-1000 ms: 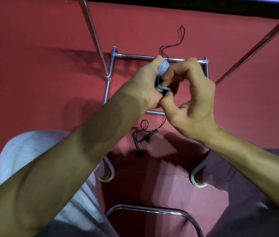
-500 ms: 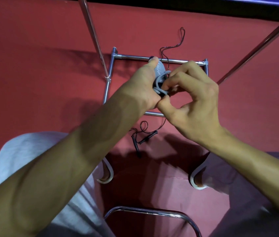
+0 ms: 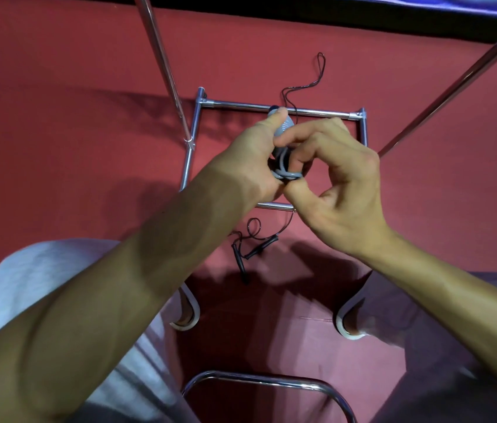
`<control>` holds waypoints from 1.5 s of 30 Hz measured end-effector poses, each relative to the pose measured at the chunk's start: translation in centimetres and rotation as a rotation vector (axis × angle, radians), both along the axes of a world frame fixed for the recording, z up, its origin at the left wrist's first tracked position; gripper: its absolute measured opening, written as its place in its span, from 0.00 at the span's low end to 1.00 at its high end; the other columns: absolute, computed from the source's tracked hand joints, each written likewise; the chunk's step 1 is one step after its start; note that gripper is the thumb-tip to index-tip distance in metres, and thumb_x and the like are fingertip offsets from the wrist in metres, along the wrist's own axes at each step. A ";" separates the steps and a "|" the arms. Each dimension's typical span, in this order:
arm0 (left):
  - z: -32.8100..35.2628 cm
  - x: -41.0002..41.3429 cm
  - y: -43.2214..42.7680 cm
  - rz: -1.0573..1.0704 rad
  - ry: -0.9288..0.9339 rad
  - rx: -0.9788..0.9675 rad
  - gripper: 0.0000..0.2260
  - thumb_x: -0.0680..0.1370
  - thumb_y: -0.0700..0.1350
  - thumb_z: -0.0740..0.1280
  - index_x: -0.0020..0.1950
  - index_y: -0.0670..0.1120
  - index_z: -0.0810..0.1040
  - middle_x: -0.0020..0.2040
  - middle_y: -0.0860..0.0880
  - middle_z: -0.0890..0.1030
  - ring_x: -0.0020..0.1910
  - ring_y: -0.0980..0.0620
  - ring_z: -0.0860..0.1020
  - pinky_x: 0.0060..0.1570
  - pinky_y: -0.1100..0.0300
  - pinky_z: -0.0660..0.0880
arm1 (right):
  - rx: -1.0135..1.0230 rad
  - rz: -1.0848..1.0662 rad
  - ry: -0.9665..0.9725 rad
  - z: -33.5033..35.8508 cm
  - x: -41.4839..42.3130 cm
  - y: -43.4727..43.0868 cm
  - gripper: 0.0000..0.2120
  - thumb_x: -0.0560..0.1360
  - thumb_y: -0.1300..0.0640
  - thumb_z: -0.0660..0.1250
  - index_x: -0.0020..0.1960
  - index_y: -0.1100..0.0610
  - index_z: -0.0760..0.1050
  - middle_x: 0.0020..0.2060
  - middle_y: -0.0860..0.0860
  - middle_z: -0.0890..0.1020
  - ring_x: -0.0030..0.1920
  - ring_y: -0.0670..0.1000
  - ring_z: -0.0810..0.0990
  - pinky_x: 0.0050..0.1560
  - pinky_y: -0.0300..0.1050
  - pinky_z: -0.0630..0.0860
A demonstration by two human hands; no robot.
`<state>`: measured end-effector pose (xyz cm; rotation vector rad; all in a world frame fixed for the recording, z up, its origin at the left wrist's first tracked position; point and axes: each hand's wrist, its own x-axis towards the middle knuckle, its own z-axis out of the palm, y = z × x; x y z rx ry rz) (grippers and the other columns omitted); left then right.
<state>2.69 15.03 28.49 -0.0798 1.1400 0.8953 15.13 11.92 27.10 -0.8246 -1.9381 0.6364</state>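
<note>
grey device (image 3: 285, 128) – clamped in the grip of the left hand (image 3: 248, 161) – right hand (image 3: 343, 186) pinching its cord (image 3: 287, 176)

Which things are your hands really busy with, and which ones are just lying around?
In use: grey gadget, gripped by left hand; grey cord, pinched by right hand.
Lying about: black wire, metal frame, red cloth.
</note>
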 end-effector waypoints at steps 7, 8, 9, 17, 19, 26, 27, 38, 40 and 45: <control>-0.5 -0.5 0.6 0.005 0.057 -0.038 0.13 0.79 0.51 0.73 0.52 0.42 0.77 0.39 0.44 0.78 0.36 0.46 0.79 0.43 0.54 0.83 | -0.124 0.036 0.048 0.3 0.2 0.0 0.13 0.63 0.73 0.66 0.47 0.67 0.75 0.43 0.56 0.80 0.45 0.64 0.79 0.44 0.60 0.76; -0.5 -0.6 0.7 0.011 0.069 -0.028 0.12 0.79 0.51 0.72 0.50 0.42 0.77 0.36 0.44 0.78 0.33 0.47 0.78 0.41 0.56 0.82 | -0.130 0.041 0.062 0.4 0.1 -0.1 0.15 0.63 0.74 0.65 0.50 0.68 0.74 0.44 0.55 0.79 0.46 0.63 0.80 0.45 0.60 0.76; -0.4 -0.5 0.7 0.010 0.067 -0.020 0.12 0.80 0.51 0.71 0.47 0.43 0.76 0.31 0.45 0.77 0.30 0.47 0.76 0.39 0.57 0.81 | -0.133 0.052 0.082 0.5 0.0 -0.2 0.18 0.63 0.75 0.65 0.53 0.69 0.73 0.45 0.53 0.78 0.46 0.62 0.81 0.46 0.60 0.77; -0.3 -0.5 0.5 -0.038 -0.012 -0.023 0.12 0.81 0.50 0.71 0.45 0.42 0.75 0.30 0.45 0.76 0.26 0.47 0.77 0.32 0.58 0.80 | -0.079 0.077 0.118 0.6 -0.1 -0.7 0.15 0.64 0.78 0.63 0.50 0.69 0.71 0.42 0.55 0.76 0.41 0.64 0.78 0.41 0.59 0.74; -0.4 -0.6 0.5 -0.057 0.004 -0.044 0.13 0.81 0.51 0.71 0.44 0.42 0.75 0.30 0.45 0.77 0.26 0.48 0.78 0.31 0.58 0.81 | 0.026 0.071 0.016 0.5 0.2 -0.6 0.11 0.64 0.78 0.64 0.45 0.69 0.74 0.40 0.58 0.78 0.40 0.63 0.76 0.41 0.58 0.72; -0.8 -1.2 0.5 -0.046 0.093 -0.060 0.20 0.83 0.55 0.65 0.39 0.42 0.72 0.25 0.46 0.74 0.19 0.51 0.73 0.22 0.66 0.73 | 0.288 0.079 -0.248 -0.7 0.5 0.3 0.06 0.72 0.71 0.67 0.45 0.67 0.82 0.44 0.58 0.83 0.41 0.62 0.78 0.44 0.54 0.74; -0.9 -1.2 0.6 -0.036 0.086 -0.066 0.18 0.83 0.55 0.66 0.42 0.42 0.73 0.28 0.46 0.76 0.22 0.50 0.75 0.23 0.65 0.74 | 0.304 0.066 -0.260 -0.8 0.5 0.3 0.04 0.73 0.70 0.68 0.45 0.67 0.82 0.44 0.58 0.83 0.41 0.62 0.78 0.44 0.54 0.74; -4.5 1.5 1.4 0.099 0.496 0.009 0.21 0.86 0.56 0.57 0.41 0.43 0.74 0.21 0.51 0.73 0.21 0.51 0.73 0.31 0.63 0.74 | 0.122 -0.073 -0.312 -1.6 0.4 0.7 0.05 0.66 0.65 0.73 0.38 0.64 0.77 0.41 0.57 0.78 0.40 0.59 0.76 0.38 0.57 0.74; -4.5 1.6 1.4 0.116 0.525 0.028 0.22 0.87 0.53 0.55 0.38 0.43 0.72 0.19 0.51 0.72 0.18 0.52 0.72 0.27 0.65 0.71 | 0.035 -0.069 -0.260 -1.1 0.6 0.9 0.04 0.63 0.66 0.72 0.36 0.62 0.78 0.40 0.54 0.77 0.39 0.56 0.76 0.36 0.54 0.75; -4.5 0.9 2.1 0.187 0.367 -0.042 0.14 0.86 0.49 0.55 0.51 0.41 0.74 0.39 0.44 0.76 0.28 0.47 0.77 0.33 0.56 0.78 | -0.180 -0.047 -0.078 -0.4 0.9 -0.1 0.03 0.64 0.68 0.70 0.38 0.63 0.79 0.38 0.53 0.83 0.40 0.53 0.83 0.40 0.49 0.82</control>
